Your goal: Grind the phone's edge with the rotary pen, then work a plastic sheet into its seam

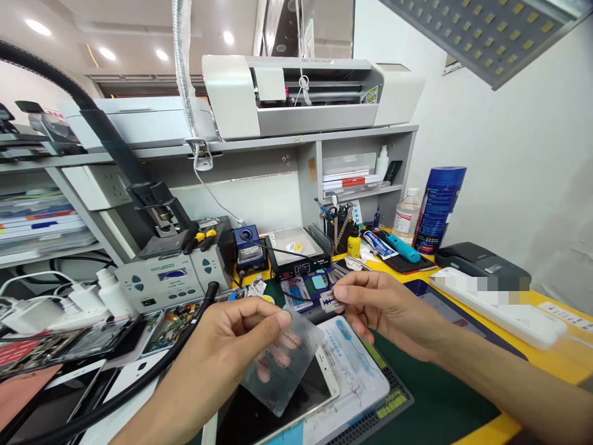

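Note:
My left hand (252,337) pinches the upper edge of a translucent plastic sheet (296,364), and its other fingers show through from behind. Held between the thumb and fingers of my right hand (370,300) is a small metal razor blade (330,302). The two hands are apart, with the blade a little above and right of the sheet. Below the sheet lies a white-framed tablet (273,417) with a dark screen. It rests partly over a white and blue box (359,383), which sits on the green mat (426,395).
Phone parts and a circuit board (173,324) lie at left, crossed by a black hose (185,346). A grey heat station (171,281), yellow bottle (354,242), blue can (438,210) and white power strip (500,309) stand around the bench. A lamp (500,31) hangs at upper right.

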The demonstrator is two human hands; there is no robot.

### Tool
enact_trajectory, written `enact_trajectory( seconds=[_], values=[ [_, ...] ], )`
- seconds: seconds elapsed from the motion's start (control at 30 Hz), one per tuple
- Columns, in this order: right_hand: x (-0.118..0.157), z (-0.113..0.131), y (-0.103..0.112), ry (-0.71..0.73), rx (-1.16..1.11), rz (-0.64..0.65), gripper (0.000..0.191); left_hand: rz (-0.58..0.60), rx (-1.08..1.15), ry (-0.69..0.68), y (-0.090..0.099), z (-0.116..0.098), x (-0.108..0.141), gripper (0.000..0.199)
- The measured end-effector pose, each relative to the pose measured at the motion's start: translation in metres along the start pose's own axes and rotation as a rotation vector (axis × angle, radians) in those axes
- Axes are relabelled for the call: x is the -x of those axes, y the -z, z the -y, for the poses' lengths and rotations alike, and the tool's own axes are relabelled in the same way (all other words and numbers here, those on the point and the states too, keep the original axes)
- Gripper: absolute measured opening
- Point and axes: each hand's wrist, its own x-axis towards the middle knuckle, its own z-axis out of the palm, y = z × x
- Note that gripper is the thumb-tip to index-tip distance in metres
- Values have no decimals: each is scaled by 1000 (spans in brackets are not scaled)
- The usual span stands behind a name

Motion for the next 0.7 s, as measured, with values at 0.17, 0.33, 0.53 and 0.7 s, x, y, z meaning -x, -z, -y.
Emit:
enact_trajectory(
  seconds=[0.17, 0.33, 0.53, 0.7],
  values=[
    [3, 2, -3, -36, 20, 18, 25, 29, -42, -10, -1, -1, 1, 34],
    [3, 1, -2, -92, 24, 55, 22, 87, -110, 29, -5, -9, -2, 31],
    [0, 1, 2, -149, 0, 24, 25, 276, -272, 39, -7, -4, -26, 24],
    [-3, 2, 2, -175, 9, 32, 26, 324, -169, 66, -9, 3, -38, 18]
  ],
)
